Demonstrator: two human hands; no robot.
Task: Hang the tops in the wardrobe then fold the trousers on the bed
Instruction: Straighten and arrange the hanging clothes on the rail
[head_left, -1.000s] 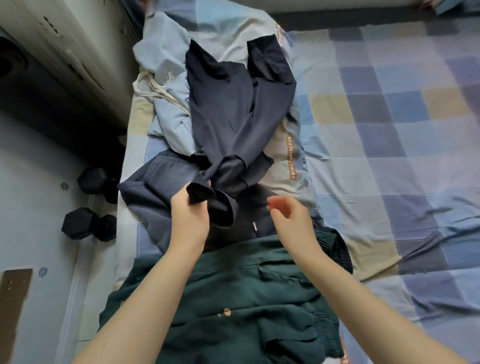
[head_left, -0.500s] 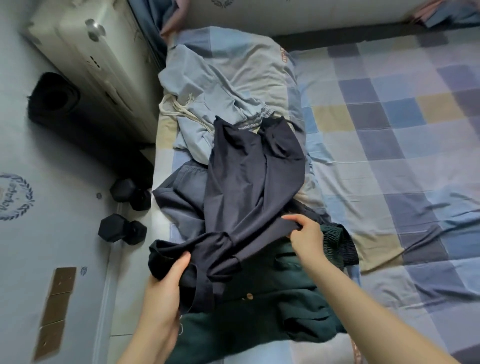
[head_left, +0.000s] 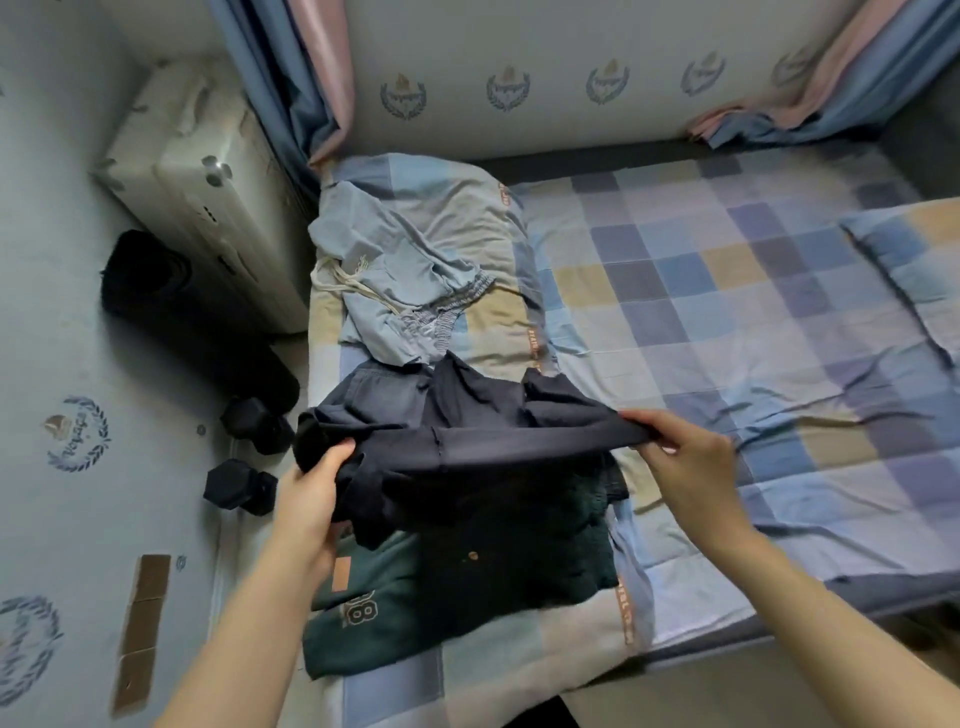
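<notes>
Both hands gripping dark trousers (head_left: 467, 441), left hand (head_left: 311, 488), right hand (head_left: 685, 462), green top (head_left: 467, 587) beneath, dumbbells (head_left: 244, 467) beside bed (head_left: 727, 322)

You held top (head_left: 483, 441) betw both hands over sweatshirt (head_left: 467, 587) on bed (head_left: 727, 312); trousers (head_left: 410, 291) behind; dumbbells (head_left: 244, 457) on floor, left.

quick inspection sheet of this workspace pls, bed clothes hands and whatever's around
surface: bed with a checked sheet, creased near the hands
job's things: dark navy garment held stretched above the bed; green garment under it; light blue garment crumpled further back
clutter: pillow at the right
grippers: left hand grips the navy garment's left end; right hand pinches its right end
cables: nothing seen
surroundings: two dumbbells and a white appliance on the floor left of the bed; curtains at the wall
</notes>
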